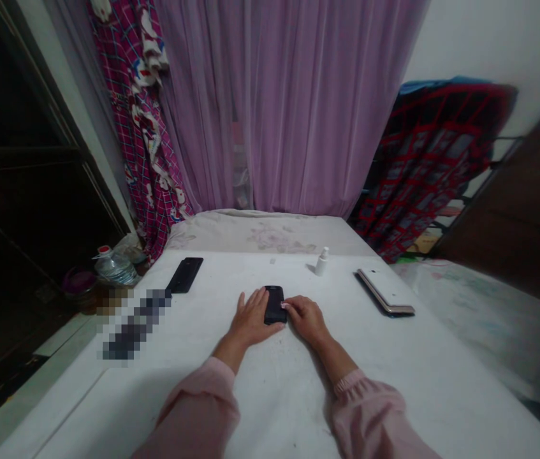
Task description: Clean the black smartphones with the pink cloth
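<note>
A black smartphone [275, 306] lies flat on the white-covered surface in front of me. My left hand [249, 319] holds it steady, with fingers over its left edge and the thumb along its bottom edge. At the phone's right edge, my right hand [305, 317] is closed in a pinch. A small white wad [285, 306] shows at those fingertips, touching the phone; its material is too small to tell. Beyond the right hand stands a small white spray bottle [322, 262], upright and untouched.
Dark phones [186, 275] lie to the left, beside a pixelated patch. On the right, a white phone [382, 287] rests on a dark one [375, 296]. Purple curtains [298, 108] hang behind the surface. A large water bottle [115, 266] stands on the floor at left.
</note>
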### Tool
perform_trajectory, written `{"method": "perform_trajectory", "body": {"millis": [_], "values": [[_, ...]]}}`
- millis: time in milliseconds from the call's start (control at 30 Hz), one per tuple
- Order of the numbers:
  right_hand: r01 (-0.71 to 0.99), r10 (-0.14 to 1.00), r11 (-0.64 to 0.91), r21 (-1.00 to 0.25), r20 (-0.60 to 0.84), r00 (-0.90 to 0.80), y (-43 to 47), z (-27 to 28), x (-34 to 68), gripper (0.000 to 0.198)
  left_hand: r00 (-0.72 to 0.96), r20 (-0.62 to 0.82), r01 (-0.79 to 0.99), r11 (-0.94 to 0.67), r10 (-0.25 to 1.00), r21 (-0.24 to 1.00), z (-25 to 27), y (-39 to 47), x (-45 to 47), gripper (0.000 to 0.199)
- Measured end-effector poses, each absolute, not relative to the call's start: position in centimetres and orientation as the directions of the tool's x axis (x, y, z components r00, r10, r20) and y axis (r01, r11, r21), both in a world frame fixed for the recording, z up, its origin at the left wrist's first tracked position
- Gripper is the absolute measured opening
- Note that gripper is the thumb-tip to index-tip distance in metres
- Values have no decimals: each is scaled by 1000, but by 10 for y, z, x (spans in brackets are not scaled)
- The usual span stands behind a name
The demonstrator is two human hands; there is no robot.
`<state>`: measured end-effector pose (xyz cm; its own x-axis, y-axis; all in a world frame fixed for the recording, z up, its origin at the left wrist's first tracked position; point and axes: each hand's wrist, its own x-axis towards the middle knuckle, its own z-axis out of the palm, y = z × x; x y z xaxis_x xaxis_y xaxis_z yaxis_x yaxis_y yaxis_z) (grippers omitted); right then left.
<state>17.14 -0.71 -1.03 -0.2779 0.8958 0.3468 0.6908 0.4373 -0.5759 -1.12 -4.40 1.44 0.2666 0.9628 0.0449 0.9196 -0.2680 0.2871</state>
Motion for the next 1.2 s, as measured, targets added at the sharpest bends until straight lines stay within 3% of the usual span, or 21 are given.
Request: {"method": "perform_trajectory", "body": {"millis": [267,533,800,1200], "values": [[802,925,321,-504,349,-151,12,-4,155,23,272,71,911,-280,960,304,13,-44,-12,86],[811,936,300,-502,320,-148,40,-3,147,24,276,103,905,-294,956,306,4,-41,-13,89],[828,964,205,-522,255,-78,19,4,151,29,272,122,903,-297,955,310,4,-41,-12,88],[820,964,202,-536,256,-70,-5,4,154,27,279,113,897,-301,954,323,8,-41,-13,86]]}}
